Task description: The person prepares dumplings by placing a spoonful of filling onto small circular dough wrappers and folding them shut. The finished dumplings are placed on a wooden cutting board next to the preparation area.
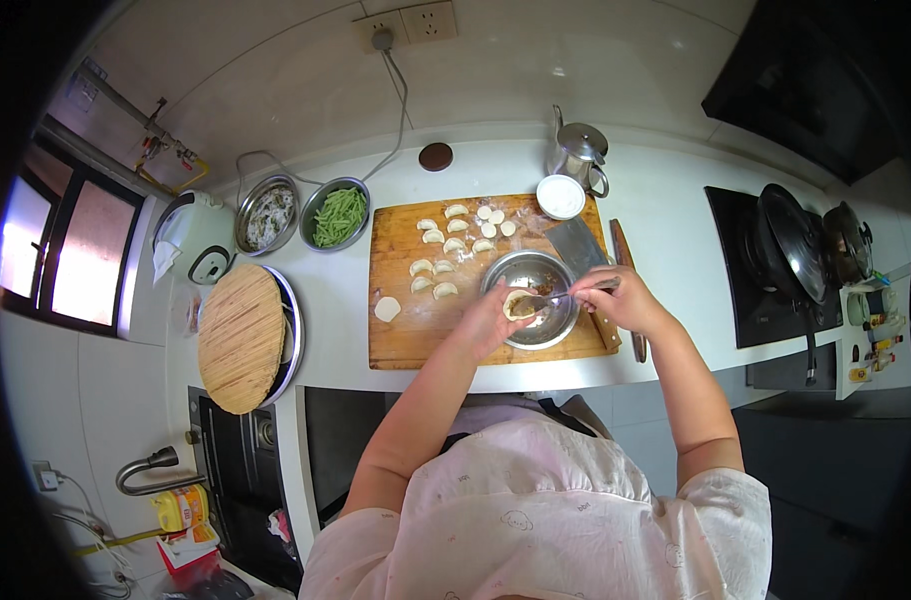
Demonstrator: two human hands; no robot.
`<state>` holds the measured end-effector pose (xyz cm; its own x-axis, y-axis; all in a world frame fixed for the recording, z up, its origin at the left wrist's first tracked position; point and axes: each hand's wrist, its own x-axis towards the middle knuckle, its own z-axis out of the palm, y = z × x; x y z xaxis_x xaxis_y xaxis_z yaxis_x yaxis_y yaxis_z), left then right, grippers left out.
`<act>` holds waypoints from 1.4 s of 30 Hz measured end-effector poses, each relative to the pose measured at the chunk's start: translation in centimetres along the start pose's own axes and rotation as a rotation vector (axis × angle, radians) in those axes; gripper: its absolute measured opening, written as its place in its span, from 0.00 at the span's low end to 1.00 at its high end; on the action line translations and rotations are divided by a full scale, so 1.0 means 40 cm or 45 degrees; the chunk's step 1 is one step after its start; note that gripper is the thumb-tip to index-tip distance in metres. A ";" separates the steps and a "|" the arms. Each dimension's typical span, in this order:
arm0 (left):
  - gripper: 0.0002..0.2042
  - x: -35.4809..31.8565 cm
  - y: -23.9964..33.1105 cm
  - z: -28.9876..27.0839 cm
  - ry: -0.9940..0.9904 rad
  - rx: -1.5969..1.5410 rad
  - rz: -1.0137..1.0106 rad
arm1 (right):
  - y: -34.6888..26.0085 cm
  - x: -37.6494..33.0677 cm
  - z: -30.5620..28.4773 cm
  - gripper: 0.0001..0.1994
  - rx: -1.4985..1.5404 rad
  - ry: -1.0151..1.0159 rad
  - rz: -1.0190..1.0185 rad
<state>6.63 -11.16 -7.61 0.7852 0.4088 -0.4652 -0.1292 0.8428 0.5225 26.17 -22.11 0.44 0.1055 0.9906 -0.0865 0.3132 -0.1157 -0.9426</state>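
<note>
My left hand (487, 322) cups a round dumpling wrapper (516, 298) with brown filling in its middle. In my right hand (620, 302) is a metal spoon (558, 297), its bowl end at the filling. Both hands are over a steel mixing bowl (521, 266), which has some filling inside. The bowl stands on a floured wooden cutting board (395, 345). Several folded dumplings (432, 237) lie left of it, with small dough pieces (508, 229) behind. One flat wrapper (386, 309) rests near the board's left edge. A cleaver (575, 244) lies beneath my right hand.
A wooden rolling pin (621, 243) lies at the board's right edge. Behind are a bowl of white powder (560, 197) and a steel kettle (580, 150). Left stand bowls of green beans (339, 217) and pale food (268, 218), and a round wooden lid (240, 340). A lidded wok (790, 245) sits right.
</note>
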 end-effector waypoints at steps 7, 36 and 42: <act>0.21 0.005 0.008 -0.027 0.052 -0.392 0.114 | 0.097 -0.015 -0.005 0.08 0.606 0.458 0.025; 0.18 0.014 -0.024 -0.008 0.012 -0.441 0.149 | 0.151 0.010 0.119 0.09 0.866 0.611 0.180; 0.19 0.024 -0.036 -0.023 0.102 -0.517 0.209 | 0.163 0.020 0.143 0.08 0.771 0.550 0.132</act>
<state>7.00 -11.67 -9.48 0.6872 0.5607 -0.4618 -0.4878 0.8273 0.2786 22.89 -21.66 -7.63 0.5066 0.8457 -0.1678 -0.2794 -0.0231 -0.9599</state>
